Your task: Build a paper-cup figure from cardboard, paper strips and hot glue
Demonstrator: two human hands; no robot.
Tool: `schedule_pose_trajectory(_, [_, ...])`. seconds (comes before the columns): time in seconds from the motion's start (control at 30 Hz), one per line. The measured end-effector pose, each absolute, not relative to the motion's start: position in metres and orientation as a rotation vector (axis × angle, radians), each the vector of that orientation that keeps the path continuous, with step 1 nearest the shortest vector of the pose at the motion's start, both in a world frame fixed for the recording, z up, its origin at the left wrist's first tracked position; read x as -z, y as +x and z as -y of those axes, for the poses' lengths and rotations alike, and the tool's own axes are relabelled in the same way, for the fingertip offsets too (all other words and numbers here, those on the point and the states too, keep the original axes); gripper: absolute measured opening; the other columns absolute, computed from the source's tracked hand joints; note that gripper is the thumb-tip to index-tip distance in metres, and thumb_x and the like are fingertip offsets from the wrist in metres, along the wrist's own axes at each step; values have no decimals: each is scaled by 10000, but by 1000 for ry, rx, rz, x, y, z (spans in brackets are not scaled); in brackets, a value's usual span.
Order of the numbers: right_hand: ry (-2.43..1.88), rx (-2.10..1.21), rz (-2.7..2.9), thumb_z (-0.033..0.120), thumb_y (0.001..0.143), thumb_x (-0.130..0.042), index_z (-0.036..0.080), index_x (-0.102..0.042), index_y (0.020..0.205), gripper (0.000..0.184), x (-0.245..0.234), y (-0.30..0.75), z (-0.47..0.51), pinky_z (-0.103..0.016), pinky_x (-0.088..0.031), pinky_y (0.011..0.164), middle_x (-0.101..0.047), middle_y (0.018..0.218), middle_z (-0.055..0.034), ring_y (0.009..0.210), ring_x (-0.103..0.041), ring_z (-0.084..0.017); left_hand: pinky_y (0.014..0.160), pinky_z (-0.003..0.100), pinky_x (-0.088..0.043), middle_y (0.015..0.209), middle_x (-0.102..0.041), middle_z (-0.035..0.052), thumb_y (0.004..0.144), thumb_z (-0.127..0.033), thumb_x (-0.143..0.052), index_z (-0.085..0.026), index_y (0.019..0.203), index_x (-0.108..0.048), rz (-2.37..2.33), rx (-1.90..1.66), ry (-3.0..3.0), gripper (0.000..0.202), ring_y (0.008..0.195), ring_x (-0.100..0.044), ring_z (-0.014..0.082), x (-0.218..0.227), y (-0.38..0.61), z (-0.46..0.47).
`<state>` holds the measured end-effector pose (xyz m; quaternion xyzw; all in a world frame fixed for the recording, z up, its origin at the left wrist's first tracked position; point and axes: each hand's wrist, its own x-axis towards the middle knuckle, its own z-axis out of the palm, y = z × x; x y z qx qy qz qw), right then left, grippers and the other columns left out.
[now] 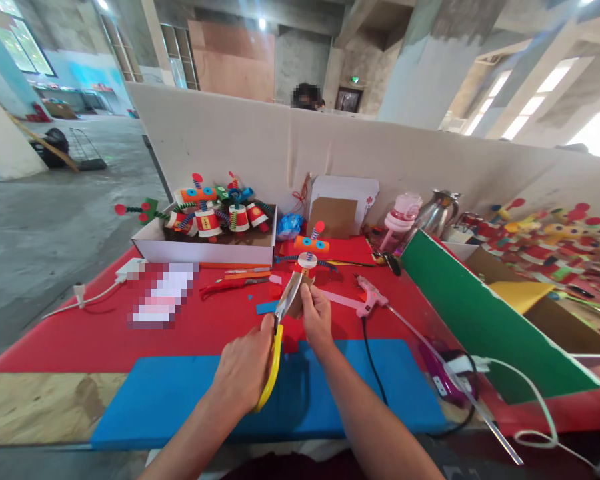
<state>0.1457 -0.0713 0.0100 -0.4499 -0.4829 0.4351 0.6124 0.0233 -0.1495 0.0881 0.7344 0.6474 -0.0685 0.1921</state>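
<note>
My left hand [245,363] is closed round the yellow handles of a pair of scissors [275,367]. The scissor blades point up and away from me, against a small brown piece of cardboard [296,305]. Between the thumb and fingers of my right hand [317,317] the cardboard is pinched. Just beyond the blades stands a paper-cup figure [307,261] with an orange tube head, blue eyes and coiled arms; my hands partly cover its lower part. A pink glue gun [371,297] lies to the right, a long clear glue stick in its back.
Similar figures fill a white box [205,252] at the back left. Red-handled pliers [230,285] and a blue strip [267,307] lie on the red tabletop [105,333]. A green-sided box [480,320] borders the right. Cables and a purple device [443,377] sit near the front right.
</note>
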Motion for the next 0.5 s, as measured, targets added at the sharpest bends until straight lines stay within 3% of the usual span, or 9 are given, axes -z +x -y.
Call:
schedule_pose_trajectory(0.2, [-950,-1215,1059,656,729,-602,191,-540,642,477,-12,139,75,-209,-284,407,-408,522,60,456,-350,-82,693,370,-488,927,-702,119,886,-146,-384,-162,1237,-377,-1841,166,2041,351,895,-692,320,-82,19,147])
schedule_pose_trajectory(0.5, [-912,-1147,949,563,758,-636,188,-542,621,411,-4,135,75,-218,-322,506,-449,572,46,545,-370,-95,724,374,-495,939,-711,134,887,-132,-365,-143,1274,-359,-1861,191,2069,387,920,-690,316,-80,24,147])
